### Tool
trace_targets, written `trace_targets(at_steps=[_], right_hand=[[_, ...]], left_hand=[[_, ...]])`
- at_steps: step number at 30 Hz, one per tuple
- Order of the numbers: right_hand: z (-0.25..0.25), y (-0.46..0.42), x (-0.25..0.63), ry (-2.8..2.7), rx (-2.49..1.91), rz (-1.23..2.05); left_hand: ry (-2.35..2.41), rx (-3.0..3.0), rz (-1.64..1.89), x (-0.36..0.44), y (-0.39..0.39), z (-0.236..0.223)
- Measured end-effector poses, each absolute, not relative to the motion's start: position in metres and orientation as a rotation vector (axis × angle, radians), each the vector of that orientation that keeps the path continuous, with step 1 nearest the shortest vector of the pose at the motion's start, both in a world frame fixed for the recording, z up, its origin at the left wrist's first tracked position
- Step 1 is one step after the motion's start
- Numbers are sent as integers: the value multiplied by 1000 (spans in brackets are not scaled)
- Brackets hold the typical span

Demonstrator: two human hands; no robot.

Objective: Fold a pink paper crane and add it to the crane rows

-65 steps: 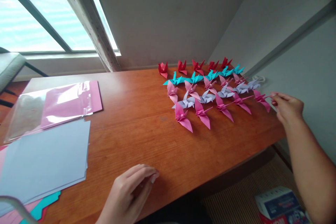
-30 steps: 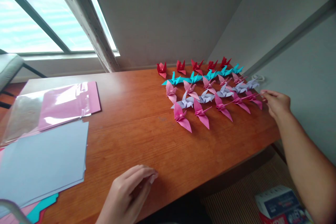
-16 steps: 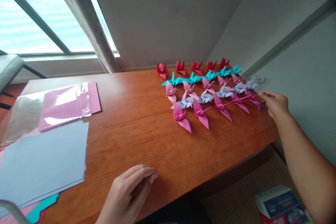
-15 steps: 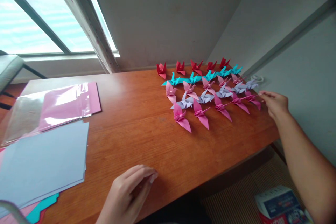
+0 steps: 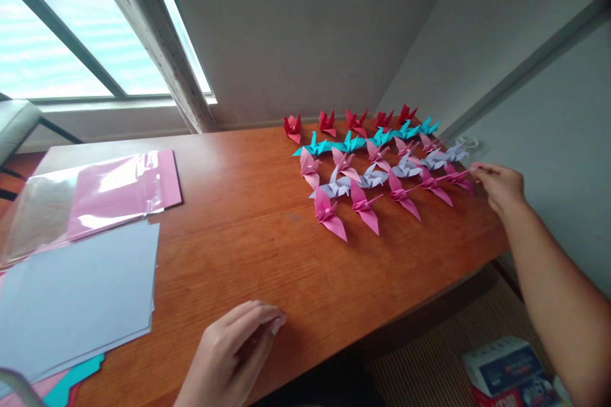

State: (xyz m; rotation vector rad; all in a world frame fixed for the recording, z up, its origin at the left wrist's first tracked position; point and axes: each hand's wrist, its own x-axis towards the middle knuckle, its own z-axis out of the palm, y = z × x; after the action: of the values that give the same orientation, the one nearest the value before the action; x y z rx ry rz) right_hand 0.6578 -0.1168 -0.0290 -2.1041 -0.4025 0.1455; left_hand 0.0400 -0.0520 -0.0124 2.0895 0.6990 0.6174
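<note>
Rows of folded paper cranes stand on the wooden table (image 5: 229, 222). The nearest row is dark pink, and its rightmost pink paper crane (image 5: 459, 179) has its pointed tip pinched between the thumb and fingertips of my right hand (image 5: 501, 184). Behind it run a row of lavender cranes (image 5: 373, 177), light pink cranes (image 5: 344, 164), turquoise cranes (image 5: 352, 142) and, farthest back, red cranes (image 5: 356, 121). My left hand (image 5: 238, 343) rests near the table's front edge, its thumb and fingertips pressed together with nothing visible in them.
At the left lie a stack of pale blue paper sheets (image 5: 86, 292) and a clear plastic packet of pink paper (image 5: 119, 191). Turquoise paper (image 5: 76, 378) sticks out beneath the stack. A wall rises past the cranes. Boxes (image 5: 506, 369) sit on the floor at lower right.
The view has shifted very slightly. My right hand keeps its pinch at the rightmost dark pink crane, and my left hand has hardly moved.
</note>
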Motion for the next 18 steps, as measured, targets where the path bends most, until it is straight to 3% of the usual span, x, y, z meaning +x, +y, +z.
trace_targets(at_steps=[18], right_hand=[[-29,-137,643,-251,-2182,23]], left_hand=[[695,2099,606,38,-53,-16]])
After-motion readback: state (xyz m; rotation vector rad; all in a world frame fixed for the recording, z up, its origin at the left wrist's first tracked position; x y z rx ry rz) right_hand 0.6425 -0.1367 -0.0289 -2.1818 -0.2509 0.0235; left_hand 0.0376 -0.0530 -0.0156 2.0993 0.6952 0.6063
